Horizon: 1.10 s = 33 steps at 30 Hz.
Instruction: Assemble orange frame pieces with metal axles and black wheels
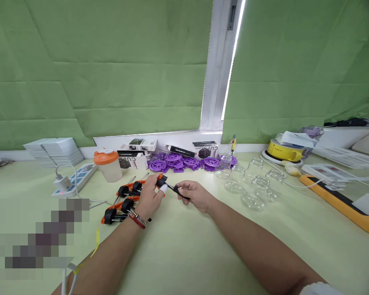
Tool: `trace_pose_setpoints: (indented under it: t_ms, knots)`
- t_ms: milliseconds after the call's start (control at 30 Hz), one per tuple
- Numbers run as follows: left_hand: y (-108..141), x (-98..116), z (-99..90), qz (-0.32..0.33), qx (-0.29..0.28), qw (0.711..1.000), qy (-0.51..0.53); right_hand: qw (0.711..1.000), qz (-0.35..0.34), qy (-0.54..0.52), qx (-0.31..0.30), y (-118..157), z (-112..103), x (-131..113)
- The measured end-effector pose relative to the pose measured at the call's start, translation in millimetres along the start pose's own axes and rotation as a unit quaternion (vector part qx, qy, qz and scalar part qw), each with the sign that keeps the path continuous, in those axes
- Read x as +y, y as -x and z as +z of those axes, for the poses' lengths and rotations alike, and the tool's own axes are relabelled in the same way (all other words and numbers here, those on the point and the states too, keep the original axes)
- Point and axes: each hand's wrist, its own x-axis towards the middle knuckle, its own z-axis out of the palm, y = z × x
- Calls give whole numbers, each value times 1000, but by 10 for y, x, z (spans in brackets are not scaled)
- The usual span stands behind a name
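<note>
My left hand [151,197] is closed round an orange and black part [162,180], with a metal rod running out of it to the right. At the rod's other end, my right hand [193,195] pinches a black piece [181,194]. The rod links the two hands just above the table. Beside my left hand lie similar orange assemblies with black round knobs [110,216], partly hidden by the hand and wrist.
Purple plastic discs [173,162] lie before cardboard boxes [132,160] at the back. Clear cups [233,184] stand right. An orange-lidded shaker [108,164] and a power strip [76,180] are left. An orange-framed object [338,203] lies far right.
</note>
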Motion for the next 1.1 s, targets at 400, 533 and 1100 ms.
trace_pose_setpoints:
  t_ms: [400, 533, 1100]
  knots:
    - [33, 150, 24, -88, -8, 993, 73, 999, 10, 32, -20, 45, -24, -230]
    - [39, 198, 25, -101, -20, 992, 69, 1000, 12, 13, -19, 64, -7, -291]
    - [48, 281, 43, -208, -115, 949, 209, 997, 70, 26, -35, 95, -18, -313]
